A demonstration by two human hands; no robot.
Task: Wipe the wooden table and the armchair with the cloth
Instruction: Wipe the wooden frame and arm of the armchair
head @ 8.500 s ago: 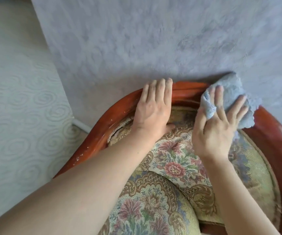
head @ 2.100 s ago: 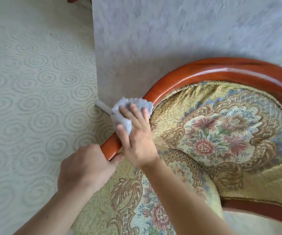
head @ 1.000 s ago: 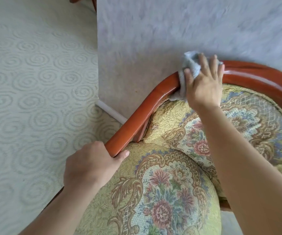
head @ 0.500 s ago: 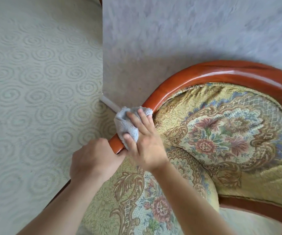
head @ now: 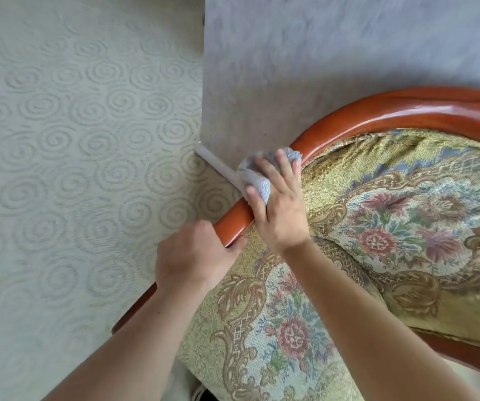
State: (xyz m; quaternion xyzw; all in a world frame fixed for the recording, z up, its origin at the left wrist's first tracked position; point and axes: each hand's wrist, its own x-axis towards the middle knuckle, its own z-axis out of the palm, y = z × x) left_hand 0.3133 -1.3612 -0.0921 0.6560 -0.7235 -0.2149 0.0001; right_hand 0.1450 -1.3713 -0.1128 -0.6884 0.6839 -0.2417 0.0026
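Since half a second ago, the cloth [head: 257, 176] has been carried a little way up the rail, so that a short bare stretch of wood is now seen between the two hands, which were almost touching before.

At the left, patterned carpet [head: 59, 169] with raised swirls is spread out, open beside the chair. A grey wall [head: 319, 68] is met along a pale skirting strip [head: 218, 166], whose near end is hidden behind the cloth.

The wooden rail [head: 234, 219] of the armchair [head: 406, 227] is laid on a diagonal, its long axis running from lower left up to the right, where it is bent into the curved top of the backrest [head: 420, 108]. Little room is left between that curve and the wall.

The left hand [head: 195, 256] is curled round the rail from the outer side, knuckles up, thumb tip laid on the inner edge. Just above it, the cloth is bunched over the rail and pressed down by the right hand [head: 279, 209], whose fingers [head: 267, 172] are spread and draped over it, pointing up-left, thumb along the rail below. The right forearm is crossed over the floral cushion [head: 276, 328].
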